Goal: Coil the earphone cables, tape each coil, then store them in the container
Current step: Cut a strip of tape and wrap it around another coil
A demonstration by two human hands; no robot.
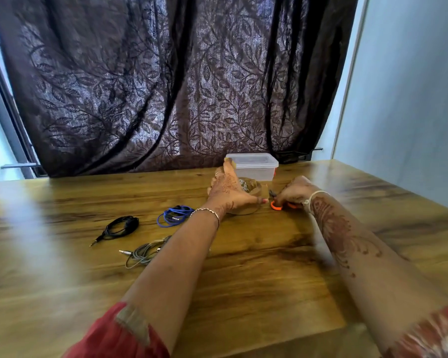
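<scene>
Now my left hand [226, 189] holds a tape roll [252, 188], fingers [227, 167] around it; my right hand [294, 191] grips orange scissors [277, 205] on the surface [243, 267].

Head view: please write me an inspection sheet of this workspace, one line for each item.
Surface: wooden table, glossy.
Job's things: black earphone cable, blue earphone cable and grey earphone cable, loosely coiled, no tape seen on them; tape roll; scissors with orange handles; clear container at the far edge, lid apparently on.
Clutter: nothing seen.
Grippers: left hand holds the tape roll; right hand grips the scissors on the table.
Cables: three, apart from each other, left of the hands; the grey one is partly hidden by the left forearm.
Surroundings: dark leaf-patterned curtain behind the table; pale wall at right.
</scene>
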